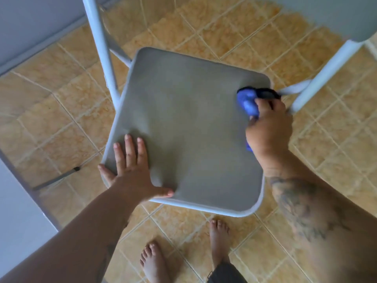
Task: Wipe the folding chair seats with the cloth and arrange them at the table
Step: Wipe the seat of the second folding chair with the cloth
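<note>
A folding chair stands unfolded below me, its grey padded seat framed by pale blue metal tubes. My left hand lies flat with fingers spread on the seat's near left corner, the thumb along the front edge. My right hand is closed around a bunched blue cloth and presses it on the seat's far right corner, close to the frame's hinge. The chair's backrest shows at the top right.
The floor is tan tile. A pale wall or panel runs along the top left, and a white surface with a grey edge sits at the left. A dark rod lies on the tiles. My bare feet stand just before the seat.
</note>
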{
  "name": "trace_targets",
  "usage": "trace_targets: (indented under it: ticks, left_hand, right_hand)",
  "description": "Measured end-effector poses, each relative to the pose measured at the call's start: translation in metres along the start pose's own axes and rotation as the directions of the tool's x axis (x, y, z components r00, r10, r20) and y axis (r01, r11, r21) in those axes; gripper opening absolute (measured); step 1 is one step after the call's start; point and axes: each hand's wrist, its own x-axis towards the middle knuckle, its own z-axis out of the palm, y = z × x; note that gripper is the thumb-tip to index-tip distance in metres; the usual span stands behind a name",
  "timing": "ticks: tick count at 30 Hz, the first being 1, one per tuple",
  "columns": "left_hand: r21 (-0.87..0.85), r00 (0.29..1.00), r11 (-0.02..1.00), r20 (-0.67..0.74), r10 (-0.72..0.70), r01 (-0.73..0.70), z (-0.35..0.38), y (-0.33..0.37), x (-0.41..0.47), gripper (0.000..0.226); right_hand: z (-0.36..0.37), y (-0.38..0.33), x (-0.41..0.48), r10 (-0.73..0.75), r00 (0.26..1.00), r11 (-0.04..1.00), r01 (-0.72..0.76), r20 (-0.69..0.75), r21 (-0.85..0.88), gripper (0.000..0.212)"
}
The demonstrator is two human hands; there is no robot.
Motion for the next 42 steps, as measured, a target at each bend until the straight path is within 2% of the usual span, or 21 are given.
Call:
trace_targets:
  ticks: [3,6,7,9,11,12,13,15,16,18,21,24,27,31,33,36,37,38,39,40,42]
  left_hand:
    - [0.003,1.0,1.0,0.015,-0.019,0.019,-0.001,0.001,0.002,0.161]
    - [-0.006,0.999,1.0,0.028,-0.021,0.021,-0.003,0.001,0.003,0.158]
    - [-0.005,0.999,1.0,0.037,-0.021,0.021,-0.004,0.001,0.003,0.156]
    - [-0.006,0.999,1.0,0.043,-0.019,0.02,-0.004,0.002,0.002,0.156]
    - [-0.014,0.999,1.0,0.036,-0.011,0.012,-0.002,0.002,0.003,0.158]
    - [-0.018,0.999,1.0,0.035,-0.006,0.006,-0.002,0.001,0.004,0.158]
    - [-0.025,0.999,1.0,0.04,-0.002,0.002,-0.001,0.001,0.005,0.159]
    - [-0.041,0.999,0.999,0.052,0.007,-0.005,0.0,-0.001,0.006,0.159]
    - [-0.045,0.998,0.999,0.054,0.012,-0.01,0.0,-0.002,0.006,0.159]
    - [-0.05,0.998,0.999,0.06,0.02,-0.017,0.001,-0.003,0.007,0.159]
    - [-0.056,0.998,0.998,0.066,0.018,-0.014,0.001,-0.004,0.008,0.157]
    - [-0.05,0.997,0.999,0.079,0.011,-0.007,0.001,-0.003,0.009,0.157]
    - [-0.054,0.997,0.999,0.08,0.004,0.0,0.002,-0.003,0.01,0.157]
    - [-0.064,0.999,0.998,0.054,0.005,-0.002,0.005,-0.003,0.01,0.158]
    - [-0.072,0.999,0.997,0.04,0.004,-0.001,0.006,-0.001,0.009,0.158]
    - [-0.072,1.0,0.997,-0.013,0.008,-0.009,0.01,-0.002,0.008,0.157]
    - [-0.069,0.999,0.998,-0.038,0.01,-0.013,0.01,-0.003,0.009,0.157]
    - [-0.068,0.998,0.998,-0.061,0.013,-0.017,0.009,-0.004,0.01,0.157]
    - [-0.066,0.997,0.998,-0.076,0.017,-0.022,0.011,-0.004,0.009,0.158]
    - [-0.065,0.995,0.997,-0.093,0.023,-0.029,0.012,-0.004,0.009,0.159]
    - [-0.065,0.992,0.997,-0.123,0.032,-0.04,0.014,-0.005,0.007,0.159]
  right_hand:
    - [0.014,-0.084,0.022,0.093,0.995,0.994,-0.095,0.036,0.05,0.05]
    - [0.021,-0.15,-0.006,-0.264,0.959,0.961,0.253,0.104,0.11,0.047]
    - [0.021,-0.154,-0.022,-0.428,0.894,0.902,0.414,0.13,0.123,0.047]
    - [0.022,-0.132,-0.038,-0.709,0.687,0.705,0.687,0.16,0.173,0.049]
    - [0.018,-0.089,-0.029,-0.83,0.539,0.556,0.82,0.144,0.135,0.047]
    - [0.015,-0.066,-0.016,-0.82,0.555,0.567,0.822,0.138,0.061,0.046]
    - [0.014,-0.046,0.004,-0.753,0.65,0.651,0.758,0.108,-0.024,0.046]
    - [0.007,-0.022,0.049,-0.378,0.926,0.925,0.378,-0.001,-0.049,0.049]
    - [0.004,-0.024,0.069,-0.12,0.993,0.993,0.12,-0.022,0.007,0.05]
    - [0.002,-0.054,0.096,0.175,0.984,0.984,-0.176,0.033,0.035,0.054]
    - [0.012,-0.126,0.115,0.13,0.99,0.987,-0.134,0.052,0.088,0.054]
    - [0.025,-0.205,0.109,-0.135,0.983,0.981,0.115,0.127,0.157,0.054]
    - [0.033,-0.251,0.075,-0.482,0.866,0.876,0.471,0.132,0.104,0.054]
    - [0.037,-0.233,0.074,-0.664,0.732,0.747,0.637,0.154,0.191,0.056]
    - [0.036,-0.21,0.062,-0.804,0.579,0.595,0.78,0.136,0.194,0.052]
    - [0.036,-0.149,0.041,-0.949,0.279,0.306,0.93,0.148,0.206,0.048]
    - [0.031,-0.123,0.043,-0.961,0.237,0.262,0.947,0.145,0.185,0.048]
    - [0.027,-0.095,0.051,-0.953,0.275,0.292,0.947,0.131,0.136,0.048]
    - [0.023,-0.065,0.057,-0.911,0.401,0.409,0.909,0.097,0.081,0.049]
    - [0.017,-0.039,0.062,-0.814,0.578,0.58,0.813,0.059,0.043,0.05]
    - [0.004,-0.012,0.049,-0.441,0.897,0.897,0.441,0.006,0.008,0.053]
